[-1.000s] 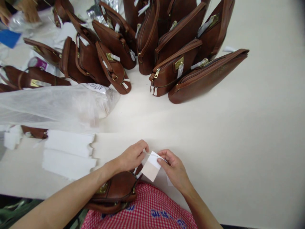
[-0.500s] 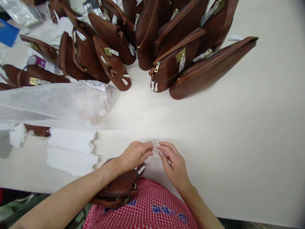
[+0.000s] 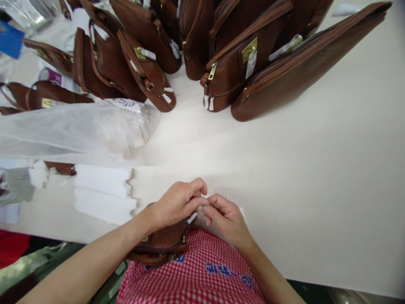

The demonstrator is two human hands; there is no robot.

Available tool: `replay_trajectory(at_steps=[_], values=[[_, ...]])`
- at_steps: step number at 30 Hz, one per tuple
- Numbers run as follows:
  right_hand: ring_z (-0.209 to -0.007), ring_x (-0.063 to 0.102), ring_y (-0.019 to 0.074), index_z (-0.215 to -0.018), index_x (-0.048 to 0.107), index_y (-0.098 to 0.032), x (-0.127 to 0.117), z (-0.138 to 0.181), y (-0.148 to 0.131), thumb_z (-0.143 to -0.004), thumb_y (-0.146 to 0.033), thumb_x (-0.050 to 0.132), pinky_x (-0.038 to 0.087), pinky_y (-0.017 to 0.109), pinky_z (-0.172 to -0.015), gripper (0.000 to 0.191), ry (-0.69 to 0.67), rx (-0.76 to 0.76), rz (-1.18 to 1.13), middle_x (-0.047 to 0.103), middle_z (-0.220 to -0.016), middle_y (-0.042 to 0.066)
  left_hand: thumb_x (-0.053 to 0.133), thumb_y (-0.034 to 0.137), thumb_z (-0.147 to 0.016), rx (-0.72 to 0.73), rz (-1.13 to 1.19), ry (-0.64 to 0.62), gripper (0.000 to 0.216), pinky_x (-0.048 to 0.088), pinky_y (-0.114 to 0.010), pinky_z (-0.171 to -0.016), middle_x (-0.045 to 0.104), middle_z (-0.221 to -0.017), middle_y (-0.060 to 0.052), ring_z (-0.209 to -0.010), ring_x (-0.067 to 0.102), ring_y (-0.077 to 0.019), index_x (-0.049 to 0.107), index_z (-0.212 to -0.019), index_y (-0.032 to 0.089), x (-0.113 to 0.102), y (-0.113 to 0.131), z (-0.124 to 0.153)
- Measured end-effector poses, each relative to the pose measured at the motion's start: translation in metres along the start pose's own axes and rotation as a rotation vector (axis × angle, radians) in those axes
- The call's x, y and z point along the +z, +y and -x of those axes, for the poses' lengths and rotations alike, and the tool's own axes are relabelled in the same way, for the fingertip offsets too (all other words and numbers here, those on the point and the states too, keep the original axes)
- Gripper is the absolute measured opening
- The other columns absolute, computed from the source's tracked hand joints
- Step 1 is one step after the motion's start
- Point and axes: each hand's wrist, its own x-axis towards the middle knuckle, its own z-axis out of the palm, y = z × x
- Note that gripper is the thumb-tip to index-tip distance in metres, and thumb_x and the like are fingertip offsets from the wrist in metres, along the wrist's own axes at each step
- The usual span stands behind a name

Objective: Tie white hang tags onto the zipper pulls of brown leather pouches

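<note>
My left hand [image 3: 182, 200] and my right hand [image 3: 225, 216] meet fingertip to fingertip above the table's near edge. Both are closed in a pinch; whatever lies between the fingers is too small or hidden to name. Just beyond the right hand shows a thin pale string loop [image 3: 232, 196], and a white scrap or tag edge [image 3: 242, 212] peeks out beside that hand. Beneath my left forearm rests a brown leather handbag [image 3: 167, 237], partly covered by the arm, with a white-wrapped zipper pull [image 3: 191, 218] near my left wrist.
Several brown handbags [image 3: 268, 63] stand across the back, their metal parts wrapped in white. At left lie a clear plastic bag [image 3: 69, 131], notched white sheets [image 3: 103, 192] and a brown leather piece [image 3: 61, 168]. A blue item [image 3: 11, 40] sits far left on the white table [image 3: 316, 177].
My hands have come together, closing the small gap that a thin clear or white item spanned. The string loop and white edge now show beside my right hand. The whole view has shifted slightly.
</note>
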Motion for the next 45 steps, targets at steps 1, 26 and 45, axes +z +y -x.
replay_trajectory(at_steps=[1, 26, 45], values=[[-0.054, 0.049, 0.0104, -0.076, 0.062, -0.02, 0.0, 0.003, 0.0, -0.088, -0.032, 0.059, 0.038, 0.024, -0.055, 0.017, -0.032, 0.012, 0.04, 0.056, -0.059, -0.005, 0.052, 0.025, -0.094, 0.007, -0.033, -0.019, 0.006, 0.041, -0.02, -0.057, 0.061, -0.064, 0.006, -0.056, 0.054, -0.0098, 0.054, -0.091, 0.02, -0.001, 0.0, 0.005], [-0.051, 0.039, 0.0087, -0.063, 0.064, -0.017, 0.024, 0.028, 0.043, -0.073, -0.013, 0.057, 0.026, 0.021, -0.048, 0.013, -0.303, 0.13, 0.099, 0.049, -0.054, -0.006, 0.059, 0.012, -0.084, 0.189, -0.473, 0.2, 0.033, 0.049, -0.04, -0.106, 0.063, -0.121, -0.013, -0.121, 0.055, -0.0238, 0.052, -0.117, 0.017, 0.043, -0.026, 0.116], [-0.05, 0.044, 0.0107, -0.07, 0.058, -0.02, 0.025, 0.021, 0.034, -0.075, -0.018, 0.061, 0.031, 0.023, -0.051, 0.006, -0.343, 0.232, 0.002, 0.052, -0.053, -0.007, 0.063, 0.025, -0.089, 0.16, -0.367, 0.155, 0.028, 0.056, -0.033, -0.094, 0.061, -0.118, -0.013, -0.114, 0.059, -0.0232, 0.051, -0.114, 0.02, 0.034, -0.024, 0.109]])
